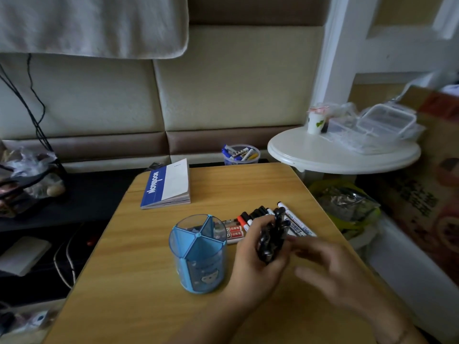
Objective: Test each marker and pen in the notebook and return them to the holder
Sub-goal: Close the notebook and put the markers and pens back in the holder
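Our left hand (pixel 258 256) is curled round a bundle of dark pens (pixel 272 240), holding them upright with their tips fanned toward twelve o'clock. Our right hand (pixel 330 266) hovers just at three o'clock of the bundle; it is blurred, its fingers look loosely spread and reaching toward the pens, and we see nothing gripped in it.

Beyond the bundle, at about twelve o'clock of it, a row of markers (pixel 250 220) lies flat on the wooden table (pixel 139 281), red and black caps side by side. The blue holder (pixel 198 254) stands upright at nine o'clock of the left hand, just beside it, its divided compartments apparently empty. The notebook (pixel 167 184) lies closed at the table's far side, around eleven o'clock from the holder, well apart from our hands.

We judge the step in hand to be picking one pen out of the bundle. To do it well, we should pinch a single barrel near its top and draw it straight along its length so the others do not spill. The notebook needs to be opened and brought nearer before any testing. We should keep tested pens in the holder, apart from untested ones.
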